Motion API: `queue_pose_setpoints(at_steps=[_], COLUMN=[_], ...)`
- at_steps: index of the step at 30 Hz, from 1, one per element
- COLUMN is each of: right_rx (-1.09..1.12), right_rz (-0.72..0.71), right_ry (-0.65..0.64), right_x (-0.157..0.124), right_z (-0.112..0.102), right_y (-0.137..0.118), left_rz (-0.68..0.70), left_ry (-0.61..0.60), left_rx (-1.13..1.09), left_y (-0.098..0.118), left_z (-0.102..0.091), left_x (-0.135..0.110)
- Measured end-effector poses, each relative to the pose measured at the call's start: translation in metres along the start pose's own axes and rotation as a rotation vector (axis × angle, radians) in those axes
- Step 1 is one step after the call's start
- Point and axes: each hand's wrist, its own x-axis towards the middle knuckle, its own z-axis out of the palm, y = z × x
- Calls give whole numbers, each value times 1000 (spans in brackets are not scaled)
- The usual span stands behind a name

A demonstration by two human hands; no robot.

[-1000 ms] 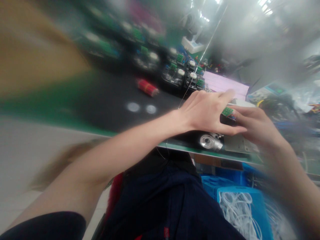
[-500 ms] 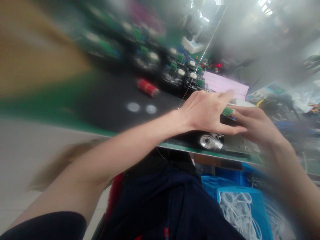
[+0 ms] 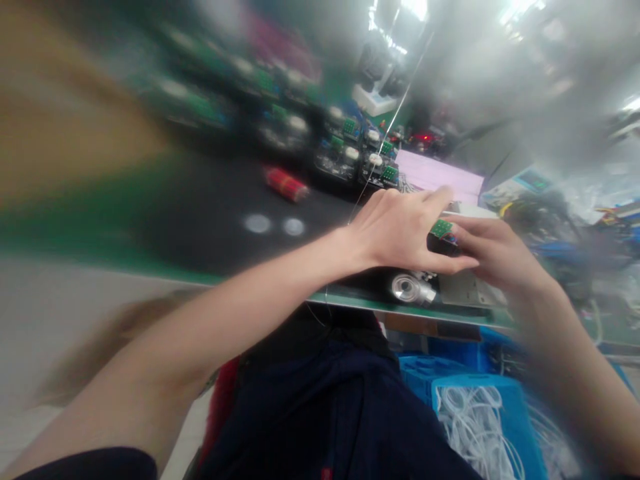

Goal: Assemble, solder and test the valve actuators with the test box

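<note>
My left hand [image 3: 397,230] reaches across the bench with its palm down. Its thumb and fingers lie round a small circuit board unit, of which a green board [image 3: 442,229] and a dark side show. From the other side, my right hand [image 3: 493,247] grips the same unit, its fingertips against the board's right edge. Most of the unit is hidden behind the hands. Just below them, at the bench's front edge, lies a round shiny metal part [image 3: 407,288]. Several similar circuit board units [image 3: 335,160] stand in rows behind my left hand.
A red cylinder [image 3: 286,184] and two blurred pale discs [image 3: 257,223] lie on the black mat [image 3: 200,207]. A pink sheet [image 3: 440,175] is behind the hands. Wires [image 3: 545,220] crowd the right. Below the bench, a blue bin [image 3: 520,413] holds white cables [image 3: 473,427].
The whole view has shifted slightly, so the bench and hands appear a little further left. Both hands keep nearly the same pose around the circuit board unit.
</note>
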Motion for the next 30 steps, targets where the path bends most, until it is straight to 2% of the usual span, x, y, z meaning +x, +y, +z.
queue_pose_setpoints(at_steps=[3, 15, 30], right_rx=[65, 142, 145], right_rz=[-4, -26, -20], right_ry=[-59, -131, -128], right_x=[3, 7, 7], right_z=[-4, -3, -2], right_y=[8, 16, 13], left_rz=[14, 27, 26], left_ry=[10, -6, -17], left_rx=[17, 6, 6], left_y=[-2, -6, -6], left_z=[1, 2, 2], left_x=[1, 2, 2])
